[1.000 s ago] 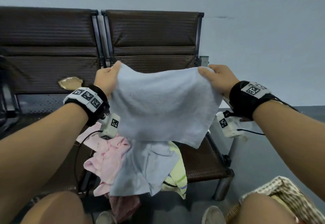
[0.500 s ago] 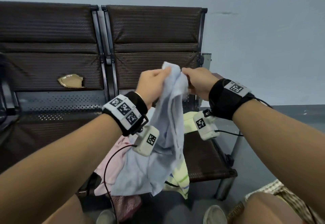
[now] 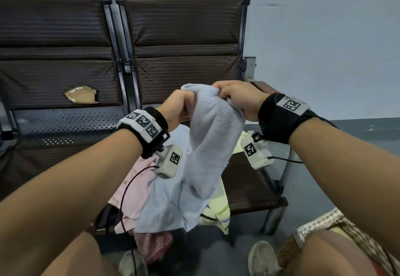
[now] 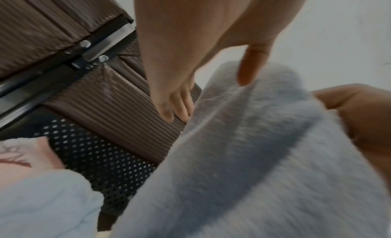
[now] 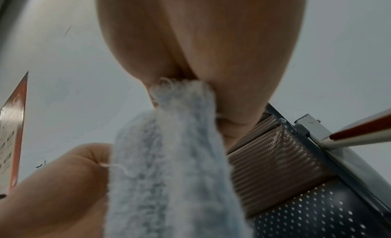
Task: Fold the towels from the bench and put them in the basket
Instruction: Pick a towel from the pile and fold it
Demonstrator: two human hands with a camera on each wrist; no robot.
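Observation:
A pale blue towel [image 3: 213, 137] hangs folded in half in front of the bench, held up by its top corners. My left hand [image 3: 180, 106] pinches the towel's upper left edge; its thumb lies on the towel [image 4: 253, 141] in the left wrist view. My right hand [image 3: 236, 98] grips the top right corner, with the towel [image 5: 169, 158] bunched between fingers and palm. The two hands nearly touch. On the bench seat [image 3: 251, 187] below lies a heap with another blue towel [image 3: 166, 206], a pink one [image 3: 136, 189] and a yellow-green one [image 3: 218, 208]. The checked basket [image 3: 320, 226] shows at the bottom right.
The brown bench backrest [image 3: 181, 37] stands behind, torn at the left [image 3: 81, 96]. A red-topped armrest [image 3: 262, 86] sticks out at the bench's right end. A dark red cloth [image 3: 153, 245] hangs by my shoes [image 3: 262, 258]. My knees fill the lower corners.
The towel was spread wide between both hands. They came together, folding it in half, and it now hangs as a narrow strip.

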